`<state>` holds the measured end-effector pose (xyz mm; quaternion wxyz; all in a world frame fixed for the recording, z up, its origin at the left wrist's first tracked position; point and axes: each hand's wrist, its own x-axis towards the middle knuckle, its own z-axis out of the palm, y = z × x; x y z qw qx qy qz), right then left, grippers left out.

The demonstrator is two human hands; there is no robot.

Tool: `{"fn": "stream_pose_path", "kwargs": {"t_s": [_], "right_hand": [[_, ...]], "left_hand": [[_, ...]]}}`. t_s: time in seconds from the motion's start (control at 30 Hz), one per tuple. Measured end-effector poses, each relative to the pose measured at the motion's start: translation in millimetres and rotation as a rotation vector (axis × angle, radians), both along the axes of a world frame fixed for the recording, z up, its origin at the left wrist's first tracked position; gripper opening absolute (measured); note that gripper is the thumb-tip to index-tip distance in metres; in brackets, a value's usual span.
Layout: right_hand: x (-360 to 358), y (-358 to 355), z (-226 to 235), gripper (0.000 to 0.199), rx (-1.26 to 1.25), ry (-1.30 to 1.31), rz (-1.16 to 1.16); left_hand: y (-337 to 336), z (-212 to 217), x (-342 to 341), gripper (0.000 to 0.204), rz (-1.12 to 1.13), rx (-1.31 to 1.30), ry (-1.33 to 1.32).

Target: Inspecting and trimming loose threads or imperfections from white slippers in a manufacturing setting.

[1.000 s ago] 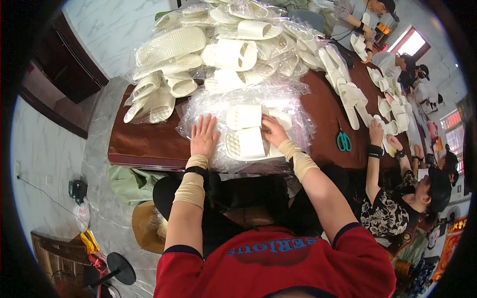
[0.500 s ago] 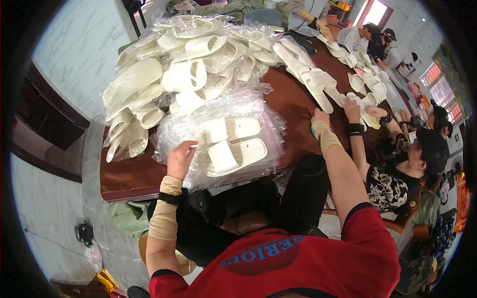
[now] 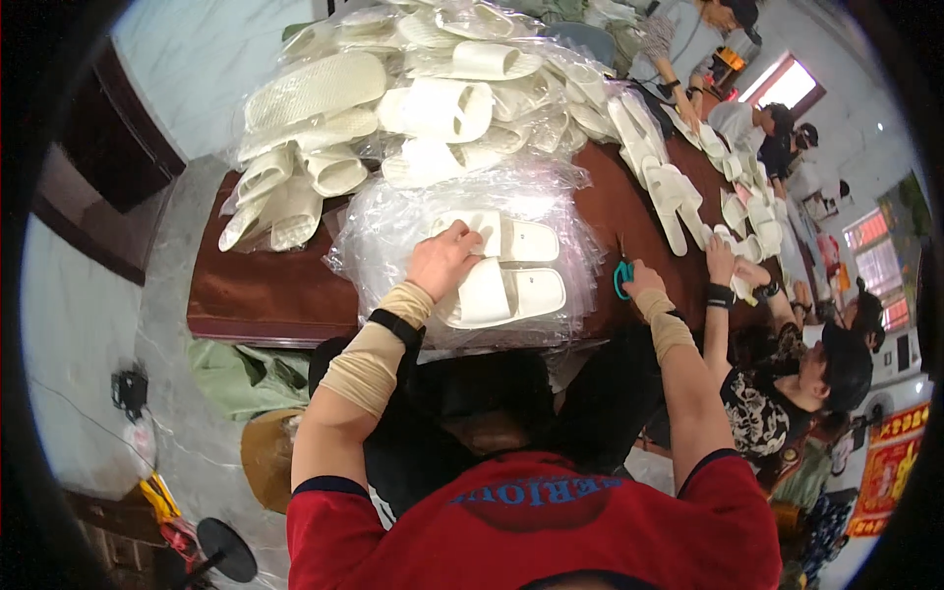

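A pair of cream slippers (image 3: 531, 290) lies side by side on a stack of clear plastic bags (image 3: 383, 231) in front of me. My left hand (image 3: 447, 258) reaches over the heel-to-strap part of the far slipper (image 3: 532, 241), fingers curled and closed at its strap. At the right of the stack, my right hand (image 3: 644, 282) is closed at the teal handles of a pair of scissors (image 3: 623, 276). Their blades point away from me, above the brown tabletop; my fingers partly hide the handles.
A big heap of bagged cream slippers (image 3: 433, 108) fills the back of the brown table (image 3: 270, 300). More slippers (image 3: 674, 202) run along its right side. A co-worker in a black cap (image 3: 848, 339) sits close on my right, hands among slippers. Other people work farther off.
My left hand has moved right, from beside the slippers onto the far one. The scissors by my right hand show more fully. The whole view has shifted.
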<state>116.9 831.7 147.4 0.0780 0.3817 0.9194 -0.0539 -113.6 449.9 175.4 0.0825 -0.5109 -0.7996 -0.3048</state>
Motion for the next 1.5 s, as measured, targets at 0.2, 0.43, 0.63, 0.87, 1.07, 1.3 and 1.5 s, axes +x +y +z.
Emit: {"fn": "stream_pose_path", "kwargs": {"t_s": [0.2, 0.43, 0.63, 0.87, 1.07, 1.3, 1.5], "right_hand": [[-25, -15, 21, 0.055, -0.595, 0.381, -0.093], [-70, -105, 87, 0.061, -0.235, 0.451, 0.778], [-101, -166, 123, 0.049, 0.133, 0.207, 1.011], [-116, -188, 132, 0.047, 0.275, 0.090, 1.068], [-116, -192, 128, 0.042, 0.261, 0.193, 0.985], [-102, -184, 136, 0.039, 0.141, 0.224, 0.938], [-95, -182, 151, 0.036, 0.224, 0.199, 1.013]], "left_hand": [[3, -4, -5, 0.014, 0.083, -0.065, -0.109], [1, -8, -12, 0.011, 0.081, 0.142, -0.272], [3, -4, -9, 0.009, 0.094, 0.202, -0.307], [1, 1, -3, 0.008, 0.128, 0.211, -0.200], [2, 3, -3, 0.007, 0.110, 0.224, -0.160], [-1, 2, -4, 0.007, 0.100, 0.218, -0.161], [0, 4, -3, 0.007, 0.121, 0.214, -0.167]]}}
